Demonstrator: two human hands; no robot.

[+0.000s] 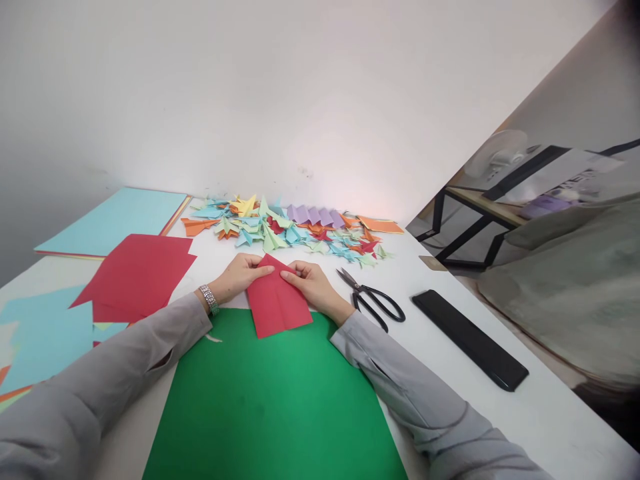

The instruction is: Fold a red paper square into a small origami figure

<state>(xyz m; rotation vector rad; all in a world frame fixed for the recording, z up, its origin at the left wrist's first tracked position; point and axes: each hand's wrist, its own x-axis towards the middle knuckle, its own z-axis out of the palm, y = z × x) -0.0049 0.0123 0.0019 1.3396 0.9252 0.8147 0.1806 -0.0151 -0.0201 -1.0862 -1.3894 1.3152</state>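
Observation:
Both my hands hold a piece of red paper [280,303] by its upper end, over the far edge of a green sheet [280,400]. The paper's top comes to a folded point, and a crease runs down its middle. My left hand [245,273] pinches the left side, thumb on top. On the right side, my right hand [315,287] pinches it the same way. The fingers beneath the paper are partly hidden. Scissors [373,297] with black handles lie just right of my right hand, their blades slightly apart.
Many folded paper planes [270,227] in several colours lie along the wall. Red sheets [140,273], light blue sheets [50,333] and a large light blue stack [115,220] are at left. A long black object [470,340] lies near the table's right edge.

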